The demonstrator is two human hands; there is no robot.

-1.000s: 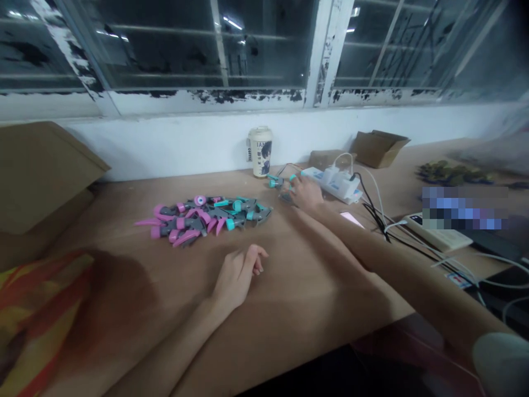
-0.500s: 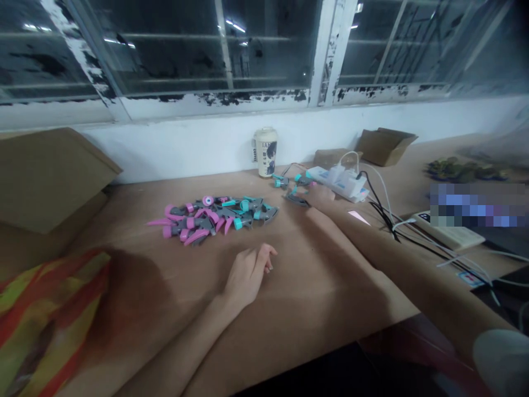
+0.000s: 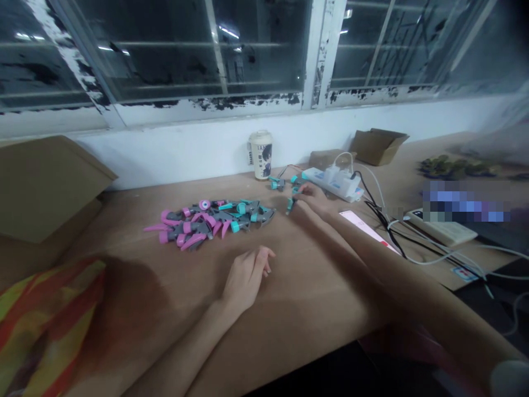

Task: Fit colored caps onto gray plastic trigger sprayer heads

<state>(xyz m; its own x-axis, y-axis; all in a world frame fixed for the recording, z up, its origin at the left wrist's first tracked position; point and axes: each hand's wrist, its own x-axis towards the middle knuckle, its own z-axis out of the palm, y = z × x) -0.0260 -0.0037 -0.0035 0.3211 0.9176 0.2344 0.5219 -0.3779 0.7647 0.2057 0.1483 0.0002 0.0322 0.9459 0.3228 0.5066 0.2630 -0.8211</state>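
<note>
One teal-and-grey trigger-shaped piece point(image 3: 290, 206) is pinched between the thumb and fingers of the right hand point(image 3: 314, 197), near the back of the table point(image 3: 297, 286), to the right of the pink and teal pile point(image 3: 202, 225). The left hand point(image 3: 243, 281) is rested on the table in front of the pile, its fingers folded in together; nothing is seen in it.

The piece can be judged light, made of stiff, smooth plastic, a little slippery but not fragile. It is best taken by the grey body, since the thin lever may swing when pressed. In the pile, levers and collars are crossed over one another, so neighbours could be caught and dragged.

Two similar pieces point(image 3: 278, 184) are left near the cup point(image 3: 262, 157) and the power strip point(image 3: 318, 177). The strip is set just behind the right hand, and reach there is narrowed by it. A lit phone point(image 3: 360, 223) and loose cables point(image 3: 375, 214) are found beside the right forearm.
</note>
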